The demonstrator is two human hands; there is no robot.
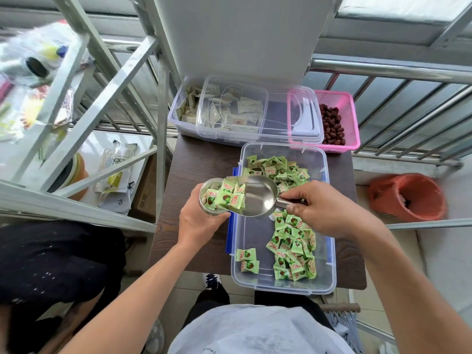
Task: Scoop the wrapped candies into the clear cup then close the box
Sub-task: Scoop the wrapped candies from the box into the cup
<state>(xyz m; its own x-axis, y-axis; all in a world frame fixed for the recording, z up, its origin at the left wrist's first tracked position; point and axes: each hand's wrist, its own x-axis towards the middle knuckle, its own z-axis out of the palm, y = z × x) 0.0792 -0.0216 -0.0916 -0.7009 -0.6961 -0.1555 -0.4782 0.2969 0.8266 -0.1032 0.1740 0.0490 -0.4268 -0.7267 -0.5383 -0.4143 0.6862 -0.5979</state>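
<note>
Steel scoop (258, 195), its handle hidden by gripping right-hand fingers (293, 194), covers the left-held cup (212, 198).

I have one view only, from the head camera: it looks forward and steeply down from above the tabletop (194, 159), close over both hands, its wide lens bending the railing (398, 70) at the frame's far edge.

Plenty hidden or fuzzy here

The clear cup (213, 198) sits mostly behind the left hand (201, 221) and candies; the scoop handle (288, 201) vanishes inside the right hand (329, 210). Candy wrapper print's too small to read, and the shelf clutter (33, 60) top-left is blurred.
</note>
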